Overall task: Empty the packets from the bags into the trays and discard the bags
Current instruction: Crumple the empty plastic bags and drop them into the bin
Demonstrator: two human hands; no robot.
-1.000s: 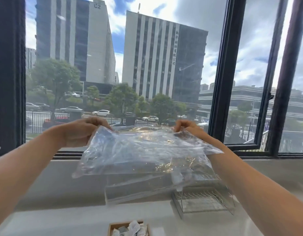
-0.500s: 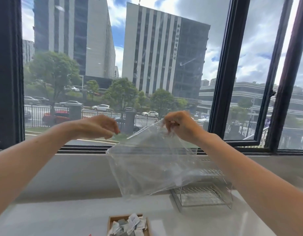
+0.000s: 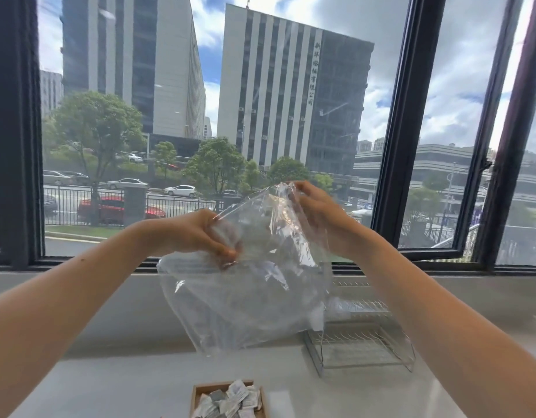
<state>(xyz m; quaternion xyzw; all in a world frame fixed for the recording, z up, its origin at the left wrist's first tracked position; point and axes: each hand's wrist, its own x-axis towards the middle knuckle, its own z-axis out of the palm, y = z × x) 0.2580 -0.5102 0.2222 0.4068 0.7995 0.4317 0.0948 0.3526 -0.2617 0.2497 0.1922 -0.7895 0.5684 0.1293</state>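
Both hands clamped on clear bag [image 3: 248, 285]: left hand [image 3: 197, 233], right hand [image 3: 318, 212]. Bag looks empty. Packets [image 3: 230, 399] in near tray [image 3: 197, 396]. Next: throw bag away.

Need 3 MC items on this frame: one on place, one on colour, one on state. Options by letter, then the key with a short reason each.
1. Where is the wooden tray of packets?
A. On the counter at the bottom edge of view, below the bag
B. On the window sill
C. Inside the wire rack

2. What does the plastic bag look like?
A. Opaque black
B. Clear, see-through
C. Solid blue

3. How is the bag held?
A. Lying flat on the counter
B. Hanging from the rack
C. Held up in the air by both hands

Key:
1 A: the tray sits low in the frame on the white counter, with the wire rack apart to its right.
2 B: the counter and rack show through it.
3 C: the left hand pinches its left side and the right hand its top, and its bottom hangs clear of the counter.
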